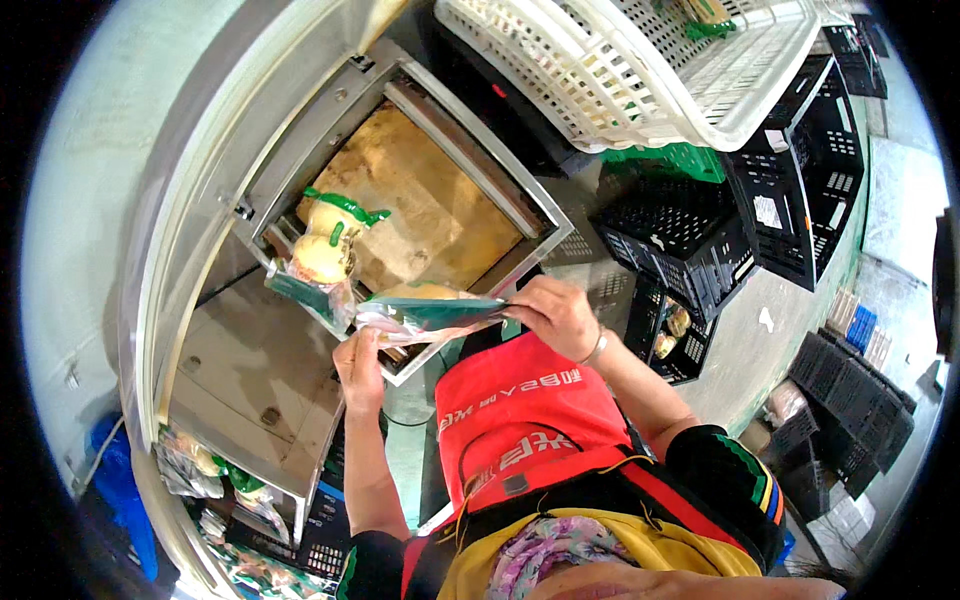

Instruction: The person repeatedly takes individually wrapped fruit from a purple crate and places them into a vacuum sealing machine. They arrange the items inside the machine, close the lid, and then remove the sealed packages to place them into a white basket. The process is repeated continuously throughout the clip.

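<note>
My left hand [360, 365] pinches the left end of a clear plastic bag with a green band [425, 315], holding it over the near edge of a square metal-framed machine bed [440, 190] with a stained tan surface. My right hand [555, 315] grips the bag's right end, fingers closed on it. Something pale shows behind the bag, too hidden to make out. On the bed's left part lies another green-and-clear bag [325, 245] with pale round items in it, beside a further green-edged plastic piece [305, 295].
A white plastic basket [620, 60] is at the top, with black crates [670, 250] below and right, more stacked crates [840, 420] farther right. A steel counter [240, 380] lies left, bagged items [230, 470] below it. A blue plastic bag [120, 500] sits bottom left.
</note>
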The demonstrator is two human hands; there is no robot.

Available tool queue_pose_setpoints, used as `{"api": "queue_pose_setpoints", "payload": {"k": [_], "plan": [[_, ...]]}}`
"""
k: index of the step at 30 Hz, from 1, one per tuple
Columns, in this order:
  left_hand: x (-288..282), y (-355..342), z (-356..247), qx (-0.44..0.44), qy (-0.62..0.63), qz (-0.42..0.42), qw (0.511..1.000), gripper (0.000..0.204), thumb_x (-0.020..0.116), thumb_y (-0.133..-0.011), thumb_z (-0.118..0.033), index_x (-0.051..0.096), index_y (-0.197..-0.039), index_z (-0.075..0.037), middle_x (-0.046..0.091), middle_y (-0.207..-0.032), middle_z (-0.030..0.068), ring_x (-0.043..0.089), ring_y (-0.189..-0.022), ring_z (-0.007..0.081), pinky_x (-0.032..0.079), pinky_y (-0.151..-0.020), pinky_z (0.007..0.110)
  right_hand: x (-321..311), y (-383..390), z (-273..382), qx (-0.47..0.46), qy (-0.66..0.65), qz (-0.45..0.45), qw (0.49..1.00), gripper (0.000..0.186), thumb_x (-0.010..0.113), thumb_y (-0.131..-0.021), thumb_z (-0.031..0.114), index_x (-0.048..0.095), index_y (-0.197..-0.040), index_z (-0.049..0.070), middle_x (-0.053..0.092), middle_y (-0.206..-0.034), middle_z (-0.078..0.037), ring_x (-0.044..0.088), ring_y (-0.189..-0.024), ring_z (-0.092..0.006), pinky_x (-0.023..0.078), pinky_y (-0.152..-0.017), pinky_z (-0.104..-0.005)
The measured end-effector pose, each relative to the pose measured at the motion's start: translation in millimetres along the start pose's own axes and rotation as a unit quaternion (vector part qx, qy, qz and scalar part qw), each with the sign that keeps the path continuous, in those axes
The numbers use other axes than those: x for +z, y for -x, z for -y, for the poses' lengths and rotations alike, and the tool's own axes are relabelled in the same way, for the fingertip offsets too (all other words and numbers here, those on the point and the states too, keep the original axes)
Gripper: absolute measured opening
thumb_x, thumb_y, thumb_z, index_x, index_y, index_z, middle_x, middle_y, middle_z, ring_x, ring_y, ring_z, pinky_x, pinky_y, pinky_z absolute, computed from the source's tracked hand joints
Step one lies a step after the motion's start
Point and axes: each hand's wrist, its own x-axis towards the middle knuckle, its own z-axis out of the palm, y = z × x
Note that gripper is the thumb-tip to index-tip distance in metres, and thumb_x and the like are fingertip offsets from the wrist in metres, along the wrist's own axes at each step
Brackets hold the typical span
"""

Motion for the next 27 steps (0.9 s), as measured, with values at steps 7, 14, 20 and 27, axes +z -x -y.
{"api": "queue_pose_setpoints", "payload": {"k": [7,14,20,27], "plan": [[38.4,-152.2,61.7,0.127,-0.267,0.051,0.954,0.035,0.048,-0.095,-0.025,0.059,-0.078,0.004,0.055,-0.062,0.0164,0.049,-0.055,0.0236,0.041,-0.058,0.036,48.1,4.9,-98.6,0.131,0.063,-0.107,0.984,0.009,0.062,-0.082,0.006,0.053,-0.084,0.003,0.058,-0.076,-0.016,0.059,-0.069,-0.0365,0.047,-0.057,-0.0412],[98.5,-220.5,84.5,0.007,-0.272,0.075,0.959,0.036,0.049,-0.095,-0.029,0.065,-0.081,0.000,0.062,-0.063,0.0083,0.059,-0.057,0.0163,0.045,-0.057,0.032,28.5,-12.1,-129.7,0.168,0.231,-0.064,0.956,0.017,0.057,-0.085,0.016,0.047,-0.097,0.009,0.061,-0.075,-0.012,0.061,-0.066,-0.0330,0.047,-0.052,-0.0428],[107.1,-224.9,90.2,-0.012,-0.278,0.058,0.959,0.036,0.049,-0.094,-0.031,0.066,-0.081,-0.003,0.062,-0.062,0.0097,0.059,-0.057,0.0174,0.045,-0.056,0.033,22.8,-17.9,-129.5,0.187,0.284,0.041,0.939,0.014,0.051,-0.083,0.011,0.048,-0.097,0.008,0.058,-0.073,-0.012,0.061,-0.069,-0.0330,0.048,-0.055,-0.0433],[110.7,-232.0,88.2,-0.009,-0.343,0.068,0.937,0.039,0.047,-0.094,-0.035,0.066,-0.079,-0.004,0.064,-0.065,0.0113,0.061,-0.060,0.0238,0.046,-0.059,0.035,22.1,-34.1,-126.5,0.205,0.382,0.124,0.893,0.010,0.056,-0.080,0.010,0.048,-0.086,0.008,0.058,-0.072,-0.010,0.065,-0.060,-0.0266,0.051,-0.049,-0.0364]]}}
